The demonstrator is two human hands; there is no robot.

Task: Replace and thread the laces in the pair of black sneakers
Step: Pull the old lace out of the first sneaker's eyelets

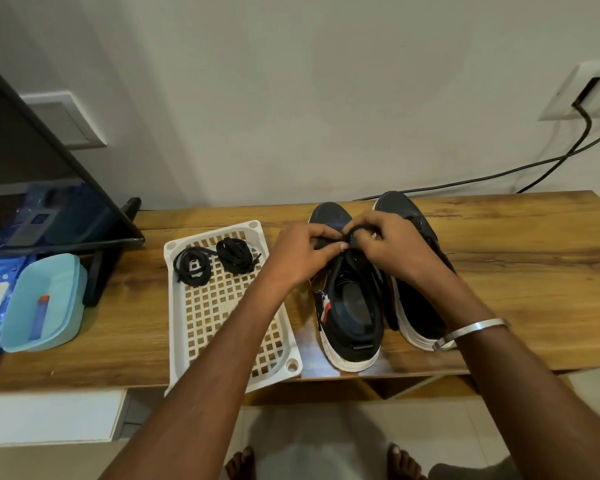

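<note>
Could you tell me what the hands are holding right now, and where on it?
Both hands, left and right, pinch a black lace over the front of the left sneaker; which part of the lace cannot be told.

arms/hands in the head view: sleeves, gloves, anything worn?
Both forearms are bare up to the bottom edge of the frame, with no sleeves showing. Neither the left hand nor the right hand wears a glove. The right wrist carries a plain silver metal bangle, thin and smooth, with no markings visible. No rings or watch can be made out on either hand.
</note>
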